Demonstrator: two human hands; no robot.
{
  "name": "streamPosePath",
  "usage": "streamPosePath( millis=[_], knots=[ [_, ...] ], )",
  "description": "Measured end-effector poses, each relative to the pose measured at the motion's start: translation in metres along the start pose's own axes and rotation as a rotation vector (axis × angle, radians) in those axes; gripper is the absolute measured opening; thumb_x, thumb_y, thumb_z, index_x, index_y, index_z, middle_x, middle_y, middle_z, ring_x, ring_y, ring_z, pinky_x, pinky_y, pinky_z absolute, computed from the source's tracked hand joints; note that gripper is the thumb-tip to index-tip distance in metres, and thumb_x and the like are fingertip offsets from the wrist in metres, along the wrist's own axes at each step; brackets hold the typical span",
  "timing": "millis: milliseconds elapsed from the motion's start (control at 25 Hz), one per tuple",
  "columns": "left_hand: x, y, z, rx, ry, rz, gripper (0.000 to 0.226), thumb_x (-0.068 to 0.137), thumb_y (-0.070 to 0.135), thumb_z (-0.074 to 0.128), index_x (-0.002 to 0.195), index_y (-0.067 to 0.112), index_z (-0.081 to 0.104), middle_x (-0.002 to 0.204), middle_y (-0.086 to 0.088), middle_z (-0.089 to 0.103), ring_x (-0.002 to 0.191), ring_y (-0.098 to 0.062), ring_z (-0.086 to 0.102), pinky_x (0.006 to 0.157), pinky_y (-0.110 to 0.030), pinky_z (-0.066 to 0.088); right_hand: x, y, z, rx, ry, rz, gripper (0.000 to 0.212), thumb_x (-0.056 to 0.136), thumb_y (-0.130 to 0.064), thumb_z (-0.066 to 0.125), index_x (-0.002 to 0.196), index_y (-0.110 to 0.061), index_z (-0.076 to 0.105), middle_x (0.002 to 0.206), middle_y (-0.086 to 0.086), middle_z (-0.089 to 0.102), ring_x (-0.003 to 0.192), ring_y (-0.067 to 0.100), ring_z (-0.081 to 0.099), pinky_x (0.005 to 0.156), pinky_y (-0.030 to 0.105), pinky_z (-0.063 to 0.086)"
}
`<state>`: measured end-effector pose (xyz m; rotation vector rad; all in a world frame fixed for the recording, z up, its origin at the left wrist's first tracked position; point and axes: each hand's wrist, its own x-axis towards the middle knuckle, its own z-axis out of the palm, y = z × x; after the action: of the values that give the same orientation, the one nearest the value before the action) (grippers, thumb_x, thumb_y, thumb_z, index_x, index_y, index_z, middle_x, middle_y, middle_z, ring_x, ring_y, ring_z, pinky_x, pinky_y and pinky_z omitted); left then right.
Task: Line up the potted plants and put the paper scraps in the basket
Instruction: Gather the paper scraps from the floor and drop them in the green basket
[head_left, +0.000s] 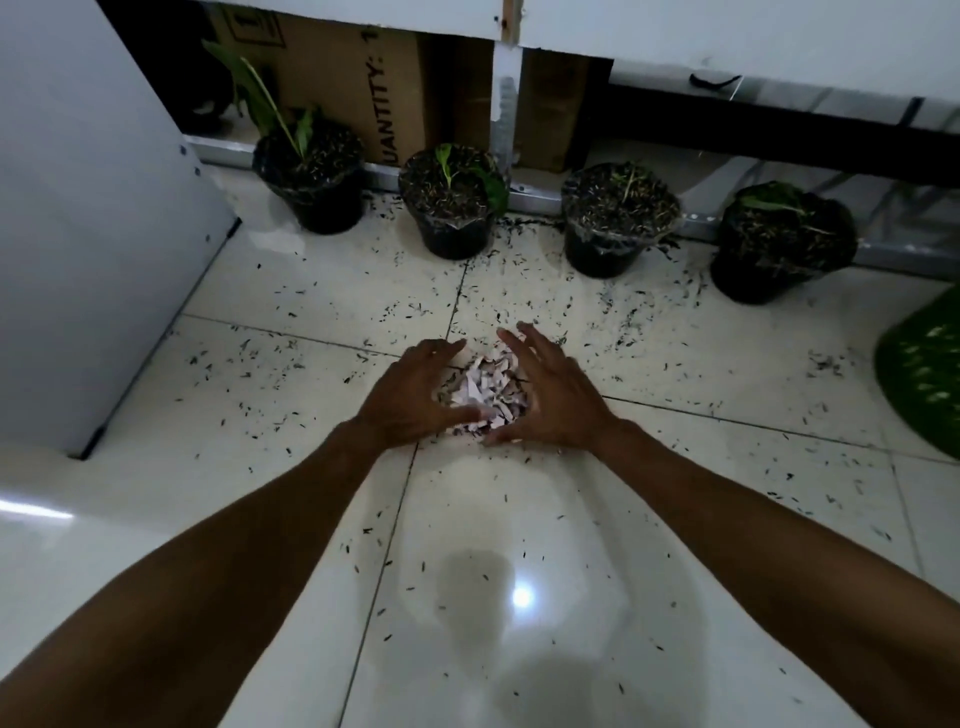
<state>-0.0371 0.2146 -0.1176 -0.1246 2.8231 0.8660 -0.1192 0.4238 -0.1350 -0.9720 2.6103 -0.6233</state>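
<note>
Several black potted plants stand in a row along the far wall: one at the left (311, 176), one left of centre (452, 202), one right of centre (615, 218) and one at the right (782, 241). A small heap of pale paper scraps (485, 392) lies on the tiled floor in front of them. My left hand (415, 397) and my right hand (553, 392) cup the heap from both sides, fingers spread and touching the floor. A green plastic basket (924, 374) is cut off by the right edge of the view.
Dark soil crumbs are scattered over the white tiled floor (311, 395). A white cabinet (88, 208) stands at the left. A cardboard box (358, 88) leans behind the pots under a white panel.
</note>
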Motion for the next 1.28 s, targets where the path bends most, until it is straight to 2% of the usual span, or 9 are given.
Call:
streamPosePath(
  millis=[160, 320, 440, 520, 640, 720, 920, 1040, 1280],
  knots=[
    [-0.021, -0.031, -0.014, 0.166, -0.245, -0.014, 0.148, 0.044, 0.067, 0.085, 0.157, 0.025, 0.001, 0.158, -0.005, 0.016, 0.141, -0.027, 0.035, 0.111, -0.036, 0.038, -0.006, 0.007, -0.036, -0.218, -0.280, 0.092, 0.156, 0.035, -0.066, 0.090, 0.154, -0.038, -0.006, 0.150, 0.008, 0.023, 0.116, 0.031, 0.056, 0.092, 0.042, 0.053],
    [-0.004, -0.026, -0.001, 0.087, -0.192, -0.087, 0.143, 0.048, 0.047, 0.093, 0.158, 0.017, 0.007, 0.150, -0.013, 0.031, 0.137, -0.030, 0.037, 0.110, -0.033, 0.035, 0.007, -0.008, -0.018, -0.114, -0.357, 0.200, 0.159, 0.040, -0.039, 0.099, 0.156, -0.032, -0.010, 0.157, 0.017, 0.016, 0.139, 0.037, 0.037, 0.109, 0.041, 0.040],
    [0.019, -0.010, 0.004, 0.074, -0.159, -0.124, 0.136, 0.051, 0.038, 0.094, 0.157, 0.014, 0.013, 0.144, -0.014, 0.037, 0.132, -0.030, 0.042, 0.108, -0.034, 0.039, 0.031, -0.017, -0.013, -0.068, -0.352, 0.255, 0.155, 0.045, -0.033, 0.099, 0.157, -0.025, -0.009, 0.164, 0.019, 0.003, 0.151, 0.033, 0.014, 0.119, 0.039, 0.025],
    [0.032, -0.002, 0.009, 0.075, -0.157, -0.121, 0.119, 0.054, 0.032, 0.094, 0.152, 0.012, 0.030, 0.138, -0.017, 0.044, 0.128, -0.031, 0.047, 0.108, -0.035, 0.042, 0.042, -0.021, -0.011, -0.086, -0.350, 0.242, 0.150, 0.044, -0.035, 0.099, 0.157, -0.020, 0.001, 0.160, 0.019, 0.015, 0.149, 0.032, 0.021, 0.116, 0.039, 0.029],
    [0.044, 0.005, 0.011, 0.058, -0.144, -0.032, 0.062, 0.063, 0.025, 0.088, 0.119, 0.009, 0.065, 0.114, -0.019, 0.065, 0.109, -0.032, 0.063, 0.094, -0.035, 0.051, 0.048, -0.026, -0.007, -0.037, -0.308, 0.175, 0.118, 0.041, -0.035, 0.099, 0.142, -0.015, 0.041, 0.137, 0.012, 0.048, 0.127, 0.027, 0.048, 0.104, 0.034, 0.045],
    [0.047, 0.009, 0.011, 0.090, -0.127, -0.018, 0.039, 0.071, 0.024, 0.082, 0.103, 0.006, 0.072, 0.104, -0.017, 0.072, 0.100, -0.030, 0.068, 0.086, -0.030, 0.051, 0.049, -0.024, -0.004, 0.032, -0.240, 0.126, 0.086, 0.048, -0.030, 0.097, 0.122, -0.013, 0.059, 0.118, 0.009, 0.061, 0.108, 0.023, 0.058, 0.093, 0.032, 0.051],
    [0.049, 0.017, 0.007, 0.051, 0.008, -0.016, 0.014, 0.074, 0.016, 0.075, 0.084, 0.007, 0.078, 0.084, -0.017, 0.075, 0.084, -0.031, 0.070, 0.066, -0.024, 0.040, 0.046, -0.018, -0.003, 0.182, -0.094, 0.172, 0.015, 0.071, -0.016, 0.083, 0.076, -0.014, 0.069, 0.077, 0.003, 0.072, 0.075, 0.018, 0.070, 0.066, 0.029, 0.056],
    [0.051, 0.032, -0.010, 0.062, 0.046, 0.026, 0.017, 0.073, 0.017, 0.079, 0.087, 0.007, 0.080, 0.081, -0.015, 0.076, 0.074, -0.023, 0.067, 0.064, -0.025, 0.040, 0.040, -0.021, -0.017, 0.171, -0.019, 0.167, 0.029, 0.070, -0.017, 0.083, 0.057, -0.023, 0.058, 0.058, -0.009, 0.059, 0.063, 0.008, 0.057, 0.057, 0.019, 0.042],
    [0.066, 0.089, -0.068, 0.125, 0.087, 0.136, 0.029, 0.069, 0.017, 0.085, 0.096, 0.007, 0.080, 0.087, -0.014, 0.077, 0.078, -0.022, 0.068, 0.066, -0.028, 0.048, 0.027, -0.033, -0.093, 0.150, 0.200, 0.124, 0.018, 0.072, -0.015, 0.085, 0.079, -0.001, 0.077, 0.074, 0.014, 0.074, 0.066, 0.015, 0.063, 0.058, 0.029, 0.051]
  ],
)
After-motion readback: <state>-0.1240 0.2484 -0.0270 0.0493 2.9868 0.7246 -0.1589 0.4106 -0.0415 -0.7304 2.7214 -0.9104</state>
